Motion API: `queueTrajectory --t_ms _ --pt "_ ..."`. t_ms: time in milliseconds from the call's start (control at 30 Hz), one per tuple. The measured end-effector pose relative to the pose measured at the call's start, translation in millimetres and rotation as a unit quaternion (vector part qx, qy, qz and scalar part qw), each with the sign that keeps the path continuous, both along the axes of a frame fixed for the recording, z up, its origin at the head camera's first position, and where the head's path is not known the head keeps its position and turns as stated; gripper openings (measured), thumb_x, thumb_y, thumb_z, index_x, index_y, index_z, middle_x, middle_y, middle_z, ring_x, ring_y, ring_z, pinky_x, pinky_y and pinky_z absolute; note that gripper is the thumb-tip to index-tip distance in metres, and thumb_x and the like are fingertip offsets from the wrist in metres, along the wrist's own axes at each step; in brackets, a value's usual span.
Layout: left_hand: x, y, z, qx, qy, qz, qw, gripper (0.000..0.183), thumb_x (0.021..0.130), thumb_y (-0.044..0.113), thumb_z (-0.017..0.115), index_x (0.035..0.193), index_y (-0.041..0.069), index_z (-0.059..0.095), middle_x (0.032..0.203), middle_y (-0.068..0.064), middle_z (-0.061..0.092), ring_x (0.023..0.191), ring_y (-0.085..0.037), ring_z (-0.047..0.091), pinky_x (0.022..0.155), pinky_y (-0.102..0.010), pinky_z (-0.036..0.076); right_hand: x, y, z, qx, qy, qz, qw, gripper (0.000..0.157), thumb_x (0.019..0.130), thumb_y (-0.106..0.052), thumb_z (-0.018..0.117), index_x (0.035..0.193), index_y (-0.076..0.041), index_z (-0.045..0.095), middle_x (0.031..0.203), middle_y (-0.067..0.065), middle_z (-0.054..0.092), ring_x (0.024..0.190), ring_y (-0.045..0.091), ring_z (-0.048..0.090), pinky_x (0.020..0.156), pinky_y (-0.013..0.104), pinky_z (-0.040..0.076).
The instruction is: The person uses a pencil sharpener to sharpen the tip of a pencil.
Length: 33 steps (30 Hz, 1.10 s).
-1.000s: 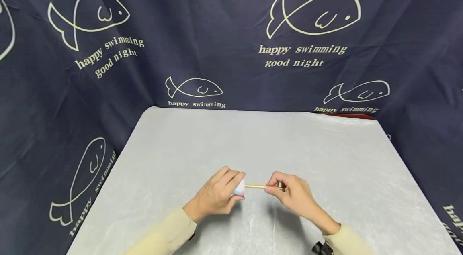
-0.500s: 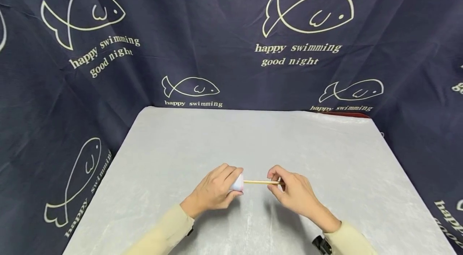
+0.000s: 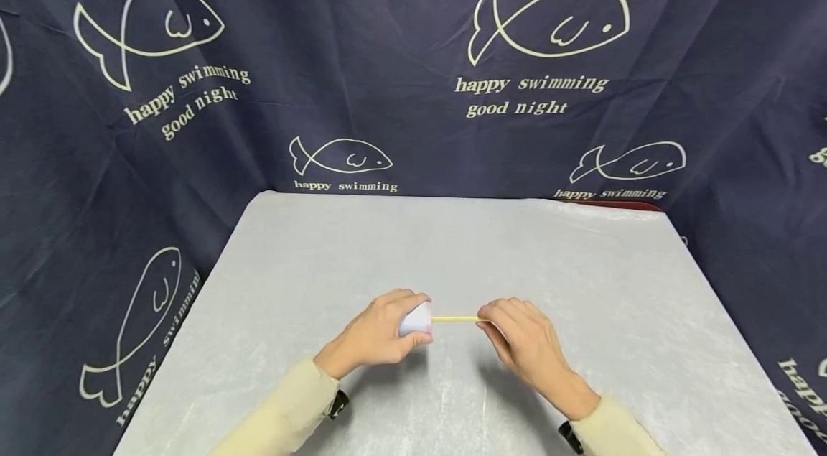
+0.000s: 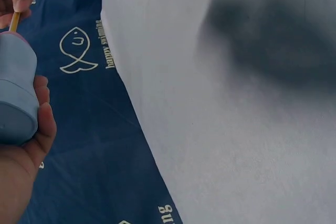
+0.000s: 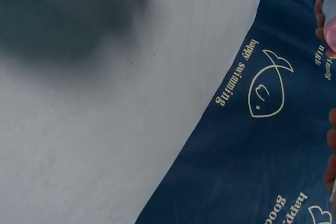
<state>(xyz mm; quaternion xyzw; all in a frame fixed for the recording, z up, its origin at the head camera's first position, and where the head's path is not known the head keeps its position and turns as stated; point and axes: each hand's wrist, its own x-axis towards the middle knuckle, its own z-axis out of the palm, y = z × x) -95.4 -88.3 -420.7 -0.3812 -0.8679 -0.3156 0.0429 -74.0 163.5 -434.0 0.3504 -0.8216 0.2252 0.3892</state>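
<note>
Over the middle of the table's near half, my left hand (image 3: 373, 335) grips a pale blue pencil sharpener (image 3: 416, 319) with a pink end facing right. A thin yellow pencil (image 3: 454, 319) runs level from that pink end to my right hand (image 3: 528, 350), whose thumb and fingers pinch its other end. The pencil's tip is hidden inside the sharpener. In the left wrist view the sharpener (image 4: 17, 90) shows its rounded base, with the pencil (image 4: 14, 22) entering the far end. The right wrist view catches only the pink face (image 5: 331, 34) and part of my fingers (image 5: 331, 140).
Beneath both hands lies a table (image 3: 413, 248) covered in pale grey cloth. A dark blue curtain (image 3: 420, 68) with fish drawings hangs behind and on both sides. A red edge (image 3: 620, 205) peeks out at the back right corner.
My right fingers, loosened and spread around the pencil half a second ago, have closed on it again. Both hands have risen slightly in the head view, with more of the sharpener showing.
</note>
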Motion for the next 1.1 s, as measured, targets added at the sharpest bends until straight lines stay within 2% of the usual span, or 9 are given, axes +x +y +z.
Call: queueTrajectory --t_ms 267,367,500,633,700,800,900,967,1100 --pt "1.5 -3 3.5 0.046 -0.200 -0.012 0.9786 0.029 0.084 0.023 0.072 0.107 0.007 0.067 0.086 0.000 0.066 0.066 -0.004 0.051 0.056 -0.020 0.045 -4.3 1 3.1 0.023 0.107 0.066 0.992 0.027 0.098 -0.016 0.051 0.080 -0.003 0.066 0.073 0.000 0.060 0.055 0.011 0.051 0.048 0.018 0.036" --pt "2.5 -1 3.0 0.055 -0.223 -0.014 0.9732 0.024 0.083 0.020 0.072 0.103 0.008 0.067 0.082 0.000 0.065 0.065 -0.004 0.051 0.055 -0.020 0.046 -3.9 0 2.6 0.019 0.118 0.077 0.990 0.027 0.098 -0.016 0.052 0.079 -0.003 0.066 0.071 0.001 0.060 0.054 0.010 0.051 0.047 0.016 0.036" --pt "9.0 2 -1.8 0.037 -0.104 -0.017 0.9937 0.036 0.079 0.021 0.074 0.110 0.005 0.065 0.089 0.000 0.065 0.071 -0.005 0.053 0.060 -0.017 0.046 1.8 0 0.7 -0.022 0.024 0.088 0.996 0.025 0.097 -0.022 0.055 0.077 -0.009 0.065 0.069 -0.005 0.059 0.053 0.003 0.047 0.047 0.011 0.035" --pt "14.9 2 -15.1 0.002 0.141 -0.036 0.9893 0.049 0.077 0.027 0.076 0.113 -0.001 0.060 0.096 -0.004 0.064 0.080 -0.010 0.056 0.067 -0.018 0.047 11.0 2 3.6 -0.057 -0.173 0.085 0.980 0.011 0.085 -0.016 0.071 0.076 -0.018 0.064 0.065 -0.013 0.056 0.052 -0.006 0.036 0.046 0.007 0.029" --pt "16.4 2 -21.8 -0.011 0.263 -0.046 0.9637 0.044 0.085 0.030 0.068 0.112 -0.003 0.059 0.096 -0.005 0.064 0.081 -0.013 0.057 0.070 -0.022 0.049 13.9 4 6.8 -0.069 -0.314 0.103 0.941 0.011 0.080 -0.011 0.073 0.076 -0.017 0.065 0.061 -0.010 0.054 0.052 -0.007 0.034 0.044 0.009 0.029" --pt "19.7 4 -29.2 -0.032 0.394 -0.057 0.9169 0.043 0.091 0.033 0.058 0.111 -0.005 0.060 0.094 -0.007 0.064 0.078 -0.016 0.057 0.072 -0.024 0.051 12.2 11 8.0 -0.109 -0.519 0.156 0.833 0.007 0.080 -0.006 0.071 0.076 -0.006 0.066 0.059 -0.009 0.054 0.051 -0.006 0.038 0.044 0.013 0.033" --pt "24.0 6 -33.7 -0.042 0.426 -0.057 0.9019 0.043 0.093 0.033 0.052 0.110 -0.005 0.060 0.091 -0.007 0.064 0.077 -0.016 0.058 0.072 -0.025 0.051 7.2 17 5.7 -0.135 -0.629 0.194 0.741 0.012 0.083 -0.004 0.068 0.076 0.006 0.063 0.061 -0.005 0.056 0.052 -0.003 0.042 0.047 0.014 0.036" --pt "25.1 6 -35.5 -0.042 0.416 -0.055 0.9066 0.043 0.093 0.034 0.053 0.110 -0.005 0.060 0.091 -0.007 0.063 0.077 -0.016 0.057 0.071 -0.024 0.051 6.2 17 5.1 -0.120 -0.626 0.193 0.746 0.013 0.083 -0.005 0.068 0.077 0.005 0.063 0.063 -0.007 0.056 0.054 -0.003 0.043 0.048 0.015 0.037" --pt "21.0 1 -35.4 -0.025 0.372 -0.047 0.9266 0.042 0.098 0.034 0.046 0.112 -0.004 0.059 0.094 -0.007 0.063 0.078 -0.015 0.057 0.070 -0.023 0.050 7.8 11 5.1 -0.060 -0.530 0.139 0.834 0.005 0.083 -0.008 0.069 0.081 -0.008 0.064 0.065 -0.008 0.056 0.056 -0.003 0.043 0.049 0.017 0.038"
